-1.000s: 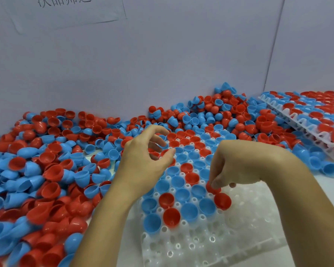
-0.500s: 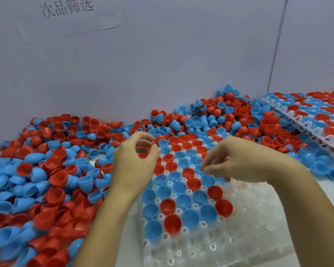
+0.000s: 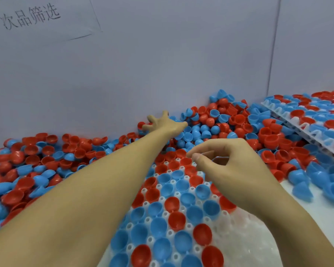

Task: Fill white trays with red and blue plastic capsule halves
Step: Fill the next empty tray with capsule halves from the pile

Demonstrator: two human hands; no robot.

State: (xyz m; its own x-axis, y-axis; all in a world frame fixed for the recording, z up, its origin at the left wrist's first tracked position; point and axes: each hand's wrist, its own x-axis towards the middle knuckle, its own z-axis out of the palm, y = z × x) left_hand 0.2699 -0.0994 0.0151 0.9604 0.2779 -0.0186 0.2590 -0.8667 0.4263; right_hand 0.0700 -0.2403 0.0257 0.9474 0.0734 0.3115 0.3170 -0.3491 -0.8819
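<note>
White tray [image 3: 237, 241] sits front-centre on the work surface, approx half filled w/ red and blue capsule halves [image 3: 176, 218], open side up, one per socket, colours mixed. Its right part is bare sockets, blurred, partly under the right forearm.

Right hand [image 3: 228, 166] hovers over the tray's far rows, fingers curled, thumb and forefinger tips pinched close together; whether they grip anything can't be made out. A thin blue edge shows inside the curl, too small to tell if it's a held piece or one behind.

Left hand [image 3: 163, 123] is stretched far out to the back of the loose pile [image 3: 216, 124], fingers spread and splayed on/among the pieces by the wall; nothing visibly grasped, fingertips partly buried so contact is unclear. Left forearm crosses the tray's left edge and hides it.

Loose red and blue halves cover the surface left of the tray and behind it, heaped up against the wall.

Second white tray [image 3: 305, 130], filled, lies at far right, tilted, cut off by the frame edge. Bare white tabletop [image 3: 320, 214] shows near right.

Room: grey-blue wall panels [image 3: 162, 64] behind, w/ a vertical seam at right. Paper sign [image 3: 39, 18] taped top left w/ handwritten characters, top cut off.
</note>
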